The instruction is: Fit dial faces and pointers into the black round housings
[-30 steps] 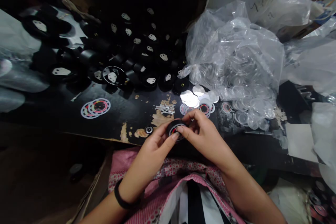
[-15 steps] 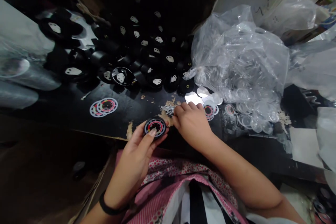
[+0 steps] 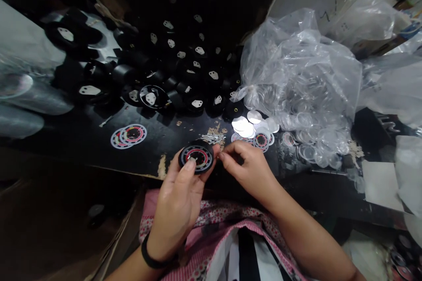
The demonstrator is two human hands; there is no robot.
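Clear bag (image 3: 290,48): full of discs (image 3: 306,83).
Left hand (image 3: 181,191): grips the dial (image 3: 201,155) over the table's (image 3: 169,138) edge.
Right hand (image 3: 245,162): pinched near the dial; can't tell if anything's in it.
Dial: face seems in; no clear disc seen yet.
Thin pins (image 3: 212,138): loose pile.

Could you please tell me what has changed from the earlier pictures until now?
The right hand let go of the round black dial, reached to the thin silvery pins, then drew back slightly; whether it pinches anything is unclear. The left hand kept holding the dial. The overlapping flat printed discs stayed in place.
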